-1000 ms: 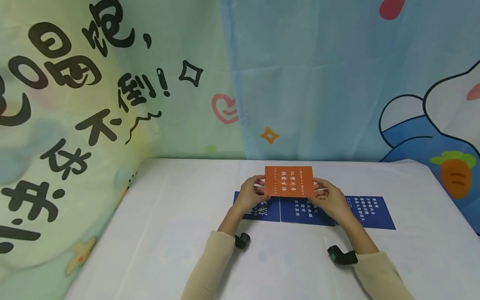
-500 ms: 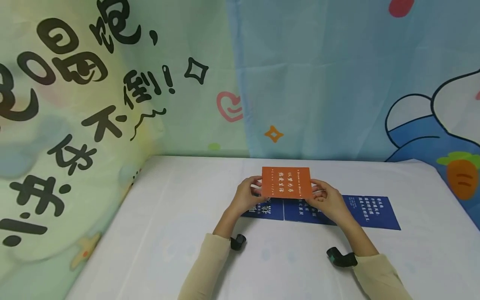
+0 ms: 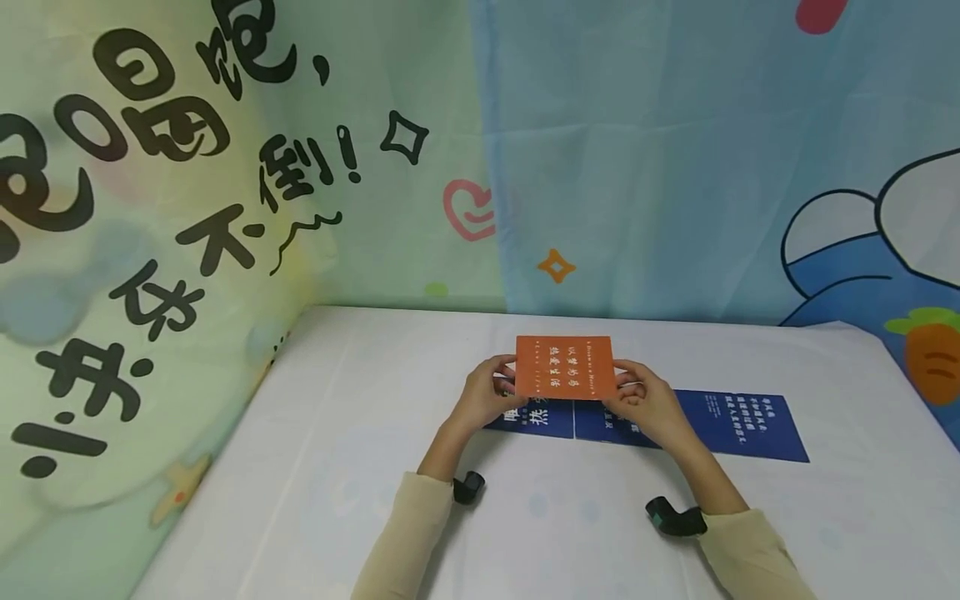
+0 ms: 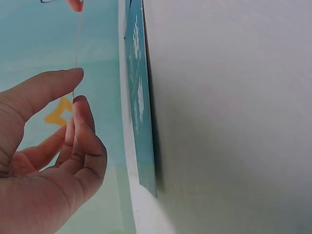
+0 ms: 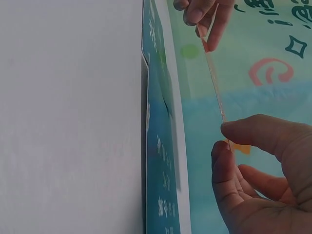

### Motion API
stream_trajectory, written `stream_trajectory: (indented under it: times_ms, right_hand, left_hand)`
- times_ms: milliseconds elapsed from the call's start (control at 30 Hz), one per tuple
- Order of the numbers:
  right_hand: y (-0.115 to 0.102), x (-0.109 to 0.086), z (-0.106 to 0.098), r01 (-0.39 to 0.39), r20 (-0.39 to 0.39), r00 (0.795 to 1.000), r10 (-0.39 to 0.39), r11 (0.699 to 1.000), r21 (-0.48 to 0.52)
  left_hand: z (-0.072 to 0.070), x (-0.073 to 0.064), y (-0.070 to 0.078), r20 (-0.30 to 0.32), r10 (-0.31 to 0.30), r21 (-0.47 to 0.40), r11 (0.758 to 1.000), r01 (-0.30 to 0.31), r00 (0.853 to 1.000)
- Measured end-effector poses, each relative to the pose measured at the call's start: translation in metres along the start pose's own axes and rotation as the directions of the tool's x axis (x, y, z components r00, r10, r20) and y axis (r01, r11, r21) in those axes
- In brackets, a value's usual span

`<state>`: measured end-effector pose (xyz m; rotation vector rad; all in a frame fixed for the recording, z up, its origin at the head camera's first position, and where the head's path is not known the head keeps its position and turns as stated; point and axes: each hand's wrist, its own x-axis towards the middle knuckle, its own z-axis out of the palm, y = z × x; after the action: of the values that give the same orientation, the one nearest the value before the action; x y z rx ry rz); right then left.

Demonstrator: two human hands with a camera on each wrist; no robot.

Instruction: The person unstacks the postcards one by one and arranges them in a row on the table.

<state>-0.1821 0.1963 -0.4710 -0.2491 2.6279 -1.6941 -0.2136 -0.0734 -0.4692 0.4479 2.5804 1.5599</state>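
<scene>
An orange card (image 3: pixel 564 367) printed with white characters is held up above the table in the head view. At its left edge my left hand (image 3: pixel 483 398) pinches it between thumb and fingertips. My right hand (image 3: pixel 652 406) pinches the opposite edge the same way. Both wrist views show the card (image 5: pixel 214 80) nearly edge-on, as a thin line. Beneath and behind the hands, dark blue cards (image 3: pixel 742 423) with white writing lie in a row on the table. The orange card and my hands cover parts of that row.
A white cloth covers the table (image 3: pixel 360 467). Behind it hangs a printed backdrop (image 3: pixel 637 167) in green and blue, with large black characters on the left side. A small black device (image 3: pixel 468 488) sits at the left wrist, and another black device (image 3: pixel 675 517) at the right.
Both hands, still pinching the orange card, have shifted slightly left over the blue row. The head view has turned a little, so the backdrop and blue cards sit further right.
</scene>
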Motion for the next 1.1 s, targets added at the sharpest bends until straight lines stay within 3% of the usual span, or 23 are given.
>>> stream_trajectory:
  times_ms: [400, 867, 1100]
  right_hand:
    - [-0.006, 0.002, 0.016, 0.017, -0.014, 1.000, -0.016, 0.999, 0.044]
    - [-0.013, 0.006, 0.041, 0.009, 0.030, 0.999, -0.012, 0.996, 0.093]
    - [-0.018, 0.008, 0.056, 0.018, 0.042, 0.999, -0.023, 0.994, 0.104]
  left_hand:
    - [-0.015, -0.013, -0.009, -0.015, -0.012, -0.011, 1.000, 0.012, 1.000]
    - [-0.035, -0.027, -0.021, -0.064, -0.101, -0.044, 0.994, 0.098, 0.993]
    - [-0.046, -0.033, -0.025, -0.095, -0.098, -0.025, 0.995, 0.096, 0.991]
